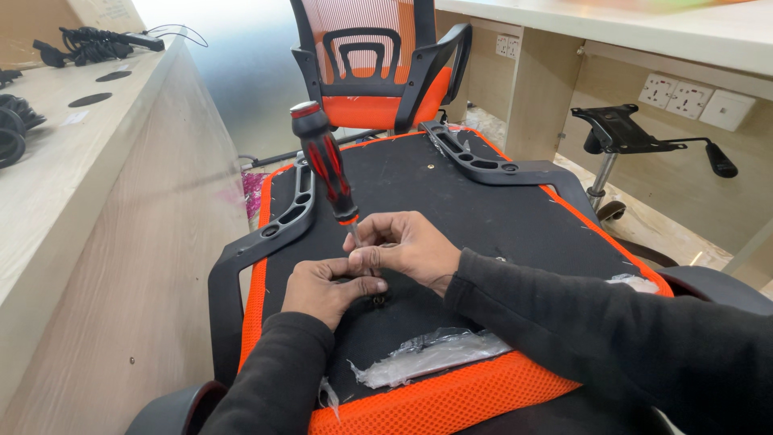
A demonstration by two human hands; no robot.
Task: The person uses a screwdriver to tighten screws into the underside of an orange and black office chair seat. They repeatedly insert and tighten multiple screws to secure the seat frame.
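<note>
Fingers [354,283] of the left hand [322,292] curl down beside the screwdriver [328,165] shaft, near the middle of the upturned chair seat [483,217]; the right hand [407,248] pinches that shaft (red-and-black handle tilted upward), with crumpled plastic wrap [431,354] nearer the seat's orange front edge.

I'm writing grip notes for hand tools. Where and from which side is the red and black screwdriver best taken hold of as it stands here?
Probably the thick ribbed handle of the screwdriver, taken from above. It stands nearly upright, tilted slightly left, its capped end free, while the left hand and right hand crowd the thin shaft at the seat underside.
</note>
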